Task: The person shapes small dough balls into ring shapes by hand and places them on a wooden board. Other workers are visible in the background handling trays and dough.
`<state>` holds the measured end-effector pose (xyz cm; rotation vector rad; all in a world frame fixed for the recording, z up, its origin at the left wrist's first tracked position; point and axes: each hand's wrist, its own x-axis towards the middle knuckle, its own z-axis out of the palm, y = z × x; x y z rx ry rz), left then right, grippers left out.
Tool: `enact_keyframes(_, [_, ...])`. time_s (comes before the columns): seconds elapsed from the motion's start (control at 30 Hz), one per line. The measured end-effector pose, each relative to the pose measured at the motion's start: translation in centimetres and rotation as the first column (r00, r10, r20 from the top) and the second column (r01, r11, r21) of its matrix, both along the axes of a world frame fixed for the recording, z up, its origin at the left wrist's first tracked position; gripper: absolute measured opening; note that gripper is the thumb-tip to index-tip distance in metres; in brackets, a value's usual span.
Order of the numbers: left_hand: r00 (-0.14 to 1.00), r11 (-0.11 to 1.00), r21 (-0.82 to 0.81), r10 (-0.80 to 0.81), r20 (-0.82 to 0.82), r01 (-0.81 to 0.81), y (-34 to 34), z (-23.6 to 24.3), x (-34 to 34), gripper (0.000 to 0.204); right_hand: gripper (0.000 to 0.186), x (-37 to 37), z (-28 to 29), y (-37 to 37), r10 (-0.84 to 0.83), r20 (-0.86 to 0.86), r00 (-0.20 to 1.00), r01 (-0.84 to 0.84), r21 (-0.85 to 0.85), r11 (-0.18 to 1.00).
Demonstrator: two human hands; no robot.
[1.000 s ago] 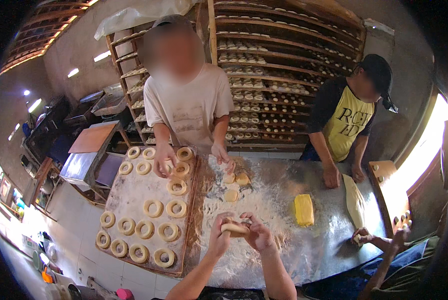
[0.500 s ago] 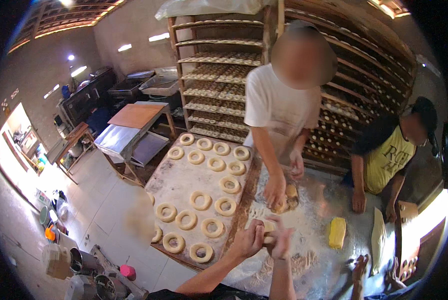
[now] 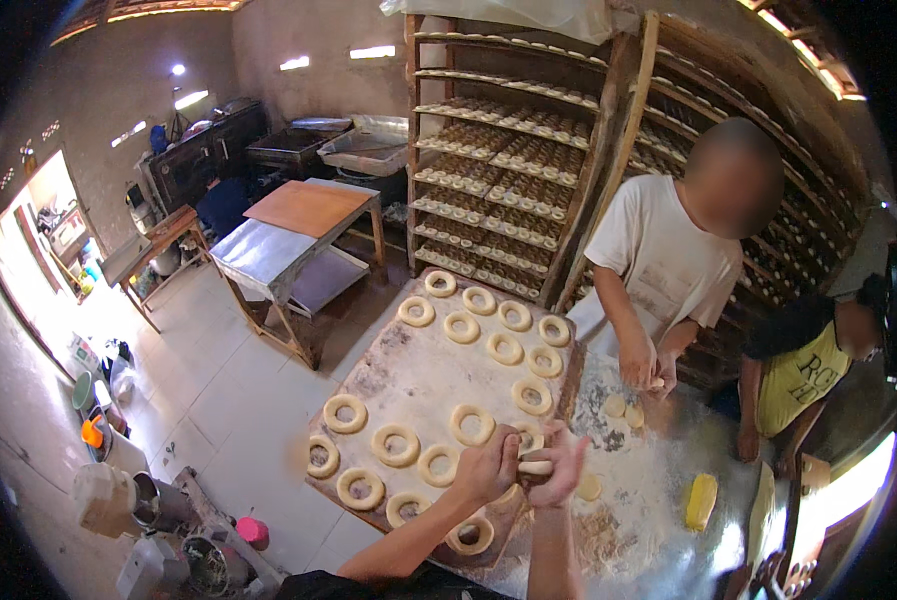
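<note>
A pale piece of dough point(image 3: 535, 467) bridges my two hands, above the right edge of the floured board point(image 3: 388, 365). My left hand point(image 3: 490, 468) is closed round one end of it, fingers curled. Against the other end, my right hand point(image 3: 558, 465) grips with its palm and thumb, its fingers slightly blurred and partly extended. The dough's full shape is hidden by the hands. Several dough rings lie on the board, among them a ring point(image 3: 472, 425) just beyond my left hand and a ring point(image 3: 469, 534) below my wrists. A flat dough round point(image 3: 588, 487) rests to the right.
Opposite me a person in a white shirt point(image 3: 658, 260) handles a small dough piece. Another person in a yellow-and-dark top point(image 3: 806, 370) stands at right. A yellow block point(image 3: 701, 502) lies on the floury table point(image 3: 638, 520). Racks of trays point(image 3: 508, 160) rise behind; a low table point(image 3: 298, 225) stands far left.
The view has swung left, so the scene sits further right. My hands, still on the dough, are now over the board's edge. The person opposite has lifted both hands from the table.
</note>
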<state>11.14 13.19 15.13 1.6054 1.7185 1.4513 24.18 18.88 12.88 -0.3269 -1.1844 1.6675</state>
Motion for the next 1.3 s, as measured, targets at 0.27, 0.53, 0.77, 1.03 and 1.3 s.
enact_keyframes(0.27, [0.999, 0.999, -0.042, -0.017, -0.051, 0.015, 0.9, 0.3, -7.8, 0.022, 0.076, -7.7, 1.3, 2.1, 0.328, -0.120, 0.937, -0.315, 0.110, 0.943])
enact_keyframes(0.53, [1.000, 0.994, -0.114, 0.006, -0.017, -0.008, 1.7, 0.6, -13.5, 0.027, 0.063, -12.0, 1.8, 2.8, 0.153, -0.042, 0.987, -0.158, -0.169, 0.973])
enact_keyframes(0.77, [0.996, 0.976, -0.215, 0.058, 0.072, -0.041, 4.9, -0.4, -16.7, 0.034, 0.075, -16.8, 1.9, 6.1, 0.240, 0.520, 0.820, -0.161, -0.193, 0.968])
enact_keyframes(1.03, [0.797, 0.814, -0.453, 0.019, -0.604, -0.364, 8.5, -4.0, -23.9, 0.069, 0.097, -20.1, 1.3, 8.5, -0.418, 0.903, -0.105, -0.042, 0.416, 0.909])
enact_keyframes(1.3, [0.824, 0.704, -0.635, -0.126, -0.552, -0.318, 6.0, -3.3, -22.2, 0.091, 0.093, -20.2, 1.0, 4.8, -0.414, 0.892, -0.180, -0.244, 0.367, 0.898])
